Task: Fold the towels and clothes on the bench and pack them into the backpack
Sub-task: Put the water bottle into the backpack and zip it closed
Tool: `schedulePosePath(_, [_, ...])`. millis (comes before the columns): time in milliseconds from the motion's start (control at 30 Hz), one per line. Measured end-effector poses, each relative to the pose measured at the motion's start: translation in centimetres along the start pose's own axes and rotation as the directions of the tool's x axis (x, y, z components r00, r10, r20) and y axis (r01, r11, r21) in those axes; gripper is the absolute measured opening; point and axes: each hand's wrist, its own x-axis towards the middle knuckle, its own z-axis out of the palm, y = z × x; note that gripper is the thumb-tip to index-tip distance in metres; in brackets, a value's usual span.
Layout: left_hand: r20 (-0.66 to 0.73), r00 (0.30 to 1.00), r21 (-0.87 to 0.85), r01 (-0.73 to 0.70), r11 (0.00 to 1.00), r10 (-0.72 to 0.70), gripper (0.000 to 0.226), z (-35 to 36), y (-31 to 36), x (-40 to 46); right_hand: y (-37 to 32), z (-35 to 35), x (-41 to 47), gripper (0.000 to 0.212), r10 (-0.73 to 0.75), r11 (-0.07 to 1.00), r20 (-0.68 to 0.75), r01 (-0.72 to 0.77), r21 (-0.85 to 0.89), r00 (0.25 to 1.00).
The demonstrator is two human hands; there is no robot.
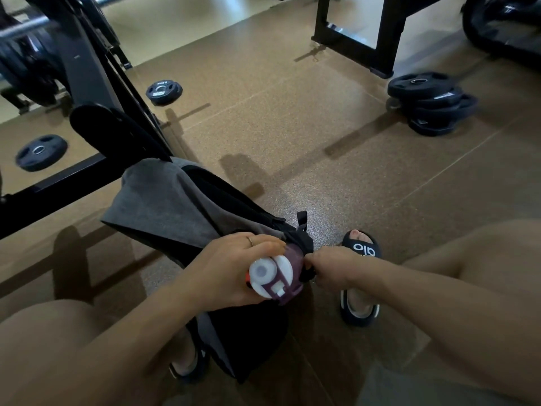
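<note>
A grey and black backpack [164, 206] leans on the floor between my knees. My left hand [234, 268] grips a purple water bottle [281, 279] with a white lid, its lower end inside the backpack's black side pocket [301, 244]. My right hand [330, 268] pinches the edge of that side pocket, right beside the bottle. No towels or clothes are in view, and the bench is hidden below me.
A stack of black weight plates [430, 101] lies on the floor at the right. Two single plates [164, 90] [41, 152] lie at the left near a black rack frame [96, 83]. My sandalled right foot [361, 276] is beside the backpack.
</note>
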Motion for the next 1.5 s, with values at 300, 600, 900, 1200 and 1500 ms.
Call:
schedulePosePath(300, [-0.058,0.995,-0.091,0.078,0.993,-0.084,0.056,0.8,-0.3,1.4,0.2,0.1,0.7,0.033,0.052,0.987,-0.058,-0.042,0.154,0.997])
schedulePosePath(600, [-0.075,0.954,-0.267,0.262,0.927,-0.291,0.072,2.1,-1.3,1.9,1.3,0.2,0.8,0.029,0.089,0.959,-0.160,-0.041,0.281,0.983])
schedulePosePath(900, [-0.125,0.979,-0.070,0.151,0.986,-0.159,0.069,-0.1,0.7,2.0,1.2,0.5,1.4,0.019,0.117,0.973,-0.198,-0.073,0.217,0.973])
schedulePosePath(1200, [-0.018,1.000,0.421,0.022,0.907,-0.016,0.052,0.1,-0.3,5.4,1.3,0.2,0.5,0.013,0.047,0.963,-0.235,0.018,0.269,0.971])
schedulePosePath(1500, [0.185,0.947,0.507,0.138,0.851,-0.264,0.060,7.5,-1.1,8.3,2.1,0.3,0.5,0.003,0.005,0.962,-0.235,0.060,0.266,0.972])
